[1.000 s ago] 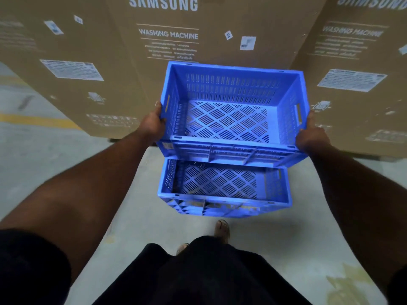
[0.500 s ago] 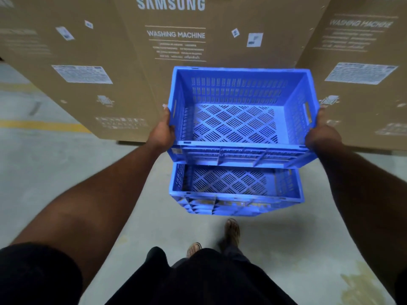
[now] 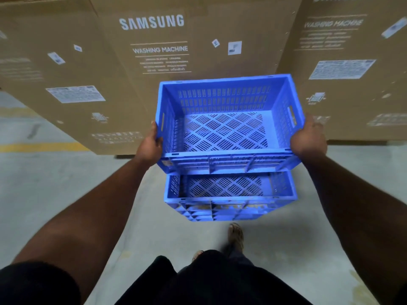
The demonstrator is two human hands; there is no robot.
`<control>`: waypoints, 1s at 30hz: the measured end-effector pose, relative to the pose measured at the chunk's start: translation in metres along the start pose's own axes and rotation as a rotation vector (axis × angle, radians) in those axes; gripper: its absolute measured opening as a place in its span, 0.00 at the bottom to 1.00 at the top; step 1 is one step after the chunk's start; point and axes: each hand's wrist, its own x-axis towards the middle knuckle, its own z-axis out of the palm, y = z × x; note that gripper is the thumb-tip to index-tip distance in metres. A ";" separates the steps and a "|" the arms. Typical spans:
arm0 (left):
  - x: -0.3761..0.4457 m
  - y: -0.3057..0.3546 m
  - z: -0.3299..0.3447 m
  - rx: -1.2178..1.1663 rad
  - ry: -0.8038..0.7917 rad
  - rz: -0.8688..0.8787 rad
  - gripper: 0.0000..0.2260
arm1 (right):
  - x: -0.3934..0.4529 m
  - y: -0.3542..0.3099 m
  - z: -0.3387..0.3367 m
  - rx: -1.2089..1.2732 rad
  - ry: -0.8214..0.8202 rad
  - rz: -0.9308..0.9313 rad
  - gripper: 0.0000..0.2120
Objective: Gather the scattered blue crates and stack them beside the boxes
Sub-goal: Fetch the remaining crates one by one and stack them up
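Note:
I hold an empty blue slotted crate (image 3: 224, 128) level in the air. My left hand (image 3: 150, 144) grips its left side wall and my right hand (image 3: 308, 138) grips its right side wall. Directly under it a second blue crate (image 3: 226, 194) stands on the concrete floor, open side up; only its near half shows below the held one. Both crates are right in front of tall brown washing machine boxes (image 3: 154, 69).
Another large cardboard box (image 3: 343, 69) stands to the right of the first. A yellow line (image 3: 39, 147) runs across the grey floor at left. My foot (image 3: 236, 235) is just behind the floor crate. A stain (image 3: 361, 291) marks the floor at lower right.
The held crate has come lower and closer over the floor crate, covering more of it. I have stepped nearer to the boxes, and the view has tilted down.

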 end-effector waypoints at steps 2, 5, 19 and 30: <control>-0.001 0.004 0.002 0.007 0.025 -0.010 0.27 | -0.008 0.010 0.000 0.110 0.085 0.022 0.22; -0.007 0.012 0.007 -0.006 0.074 -0.006 0.26 | -0.013 0.024 -0.002 0.138 0.146 0.007 0.16; -0.032 0.002 0.001 0.084 0.096 -0.016 0.26 | -0.024 0.023 -0.010 -0.096 0.048 -0.065 0.21; -0.049 0.001 -0.004 -0.073 0.024 -0.011 0.26 | -0.046 0.042 -0.018 -0.122 0.059 -0.054 0.20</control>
